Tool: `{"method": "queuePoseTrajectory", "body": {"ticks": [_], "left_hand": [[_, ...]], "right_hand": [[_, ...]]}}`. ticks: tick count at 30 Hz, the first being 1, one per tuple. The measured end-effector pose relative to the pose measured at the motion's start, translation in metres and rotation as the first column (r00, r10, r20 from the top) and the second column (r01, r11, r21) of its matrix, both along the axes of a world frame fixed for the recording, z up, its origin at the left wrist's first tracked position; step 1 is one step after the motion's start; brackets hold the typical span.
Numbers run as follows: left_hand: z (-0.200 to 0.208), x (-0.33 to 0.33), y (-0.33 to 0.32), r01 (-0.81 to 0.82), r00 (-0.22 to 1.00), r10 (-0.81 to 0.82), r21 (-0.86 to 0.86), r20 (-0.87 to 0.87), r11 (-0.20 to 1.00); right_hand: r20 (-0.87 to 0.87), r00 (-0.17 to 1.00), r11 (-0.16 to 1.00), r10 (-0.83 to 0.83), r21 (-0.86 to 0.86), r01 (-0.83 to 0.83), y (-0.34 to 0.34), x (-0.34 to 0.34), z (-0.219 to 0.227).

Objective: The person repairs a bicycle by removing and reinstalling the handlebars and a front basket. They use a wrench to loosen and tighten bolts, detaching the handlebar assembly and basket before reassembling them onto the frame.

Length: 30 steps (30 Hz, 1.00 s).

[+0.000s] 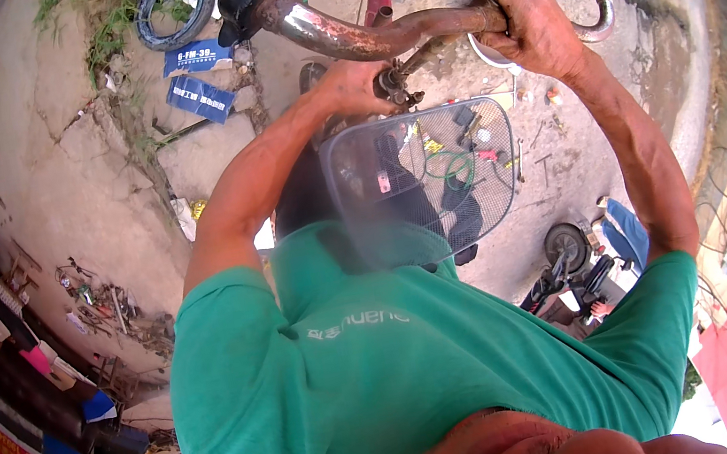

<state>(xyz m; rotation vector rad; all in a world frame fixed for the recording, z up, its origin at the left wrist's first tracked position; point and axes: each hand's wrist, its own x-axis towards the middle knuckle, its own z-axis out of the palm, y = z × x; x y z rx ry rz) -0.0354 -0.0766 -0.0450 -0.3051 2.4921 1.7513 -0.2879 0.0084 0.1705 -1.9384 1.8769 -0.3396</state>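
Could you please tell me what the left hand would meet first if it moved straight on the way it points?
Most likely the dark metal fitting near the curved handlebar; the left hand seems right against it, though depth is unclear.

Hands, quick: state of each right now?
Left hand: at the dark metal fitting; fingers partly hidden, grip can't be told.
Right hand: closed around the rusty handlebar.

Both bare, bent arms (640, 140) reach forward. The bare right hand (538, 26) curls tight; the bare left hand's (349, 88) fingers partly hide.
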Motion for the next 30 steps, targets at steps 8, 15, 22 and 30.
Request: {"method": "queuePoseTrajectory", "body": {"ticks": [8,15,22,30], "left_hand": [[-0.013,0.000,0.001,-0.034,0.999,0.033,-0.029,-0.030,0.999],[-0.021,0.001,0.001,-0.036,0.994,0.032,-0.037,-0.105,0.999],[-0.005,0.000,-0.001,-0.015,0.999,0.012,0.097,0.038,0.995],[-0.025,0.001,-0.001,-0.030,0.994,0.024,-0.058,-0.102,0.998]], "right_hand": [[-0.028,0.991,0.979,-0.132,0.153,0.135,-0.008,0.013,0.004],[0.063,0.985,0.976,-0.162,0.158,0.150,-0.010,-0.011,-0.012],[0.075,0.997,0.995,0.031,0.093,-0.038,-0.012,-0.015,-0.012],[0.024,0.976,0.943,-0.218,0.264,0.204,-0.027,-0.019,-0.016]]}}
